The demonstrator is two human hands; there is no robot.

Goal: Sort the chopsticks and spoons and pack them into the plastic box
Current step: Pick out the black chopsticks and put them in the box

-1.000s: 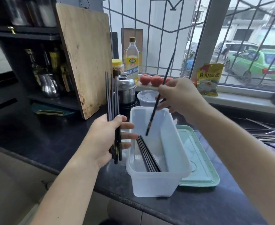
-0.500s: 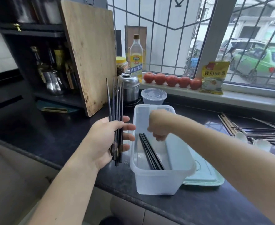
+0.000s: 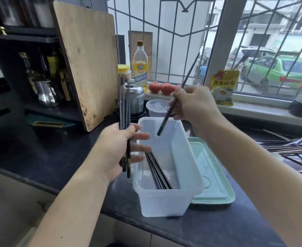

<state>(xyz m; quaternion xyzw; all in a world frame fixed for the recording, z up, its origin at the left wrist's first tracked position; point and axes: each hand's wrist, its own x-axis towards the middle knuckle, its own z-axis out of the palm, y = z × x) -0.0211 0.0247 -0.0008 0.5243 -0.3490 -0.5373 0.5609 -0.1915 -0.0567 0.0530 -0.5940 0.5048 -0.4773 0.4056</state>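
Note:
A translucent plastic box (image 3: 187, 168) stands on the dark counter with several dark chopsticks (image 3: 158, 172) lying along its bottom. My left hand (image 3: 116, 152) grips an upright bundle of dark chopsticks (image 3: 124, 107) just left of the box. My right hand (image 3: 193, 104) pinches a single dark chopstick (image 3: 166, 118) above the far end of the box, tilted with its lower tip pointing down into it. More chopsticks and spoons (image 3: 292, 148) lie in a pile on the counter at the right.
The box's pale green lid (image 3: 210, 177) lies right of the box. A wooden cutting board (image 3: 89, 61) leans at the back left beside a steel pot (image 3: 135, 98) and a lidded tub (image 3: 157, 107). An oil bottle (image 3: 140, 65), tomatoes (image 3: 161, 87) and a yellow packet (image 3: 223, 86) sit by the window sill.
My right hand, which was down inside the box half a second ago, has risen and now holds a single chopstick above the box. The left hand's bundle looks thinner.

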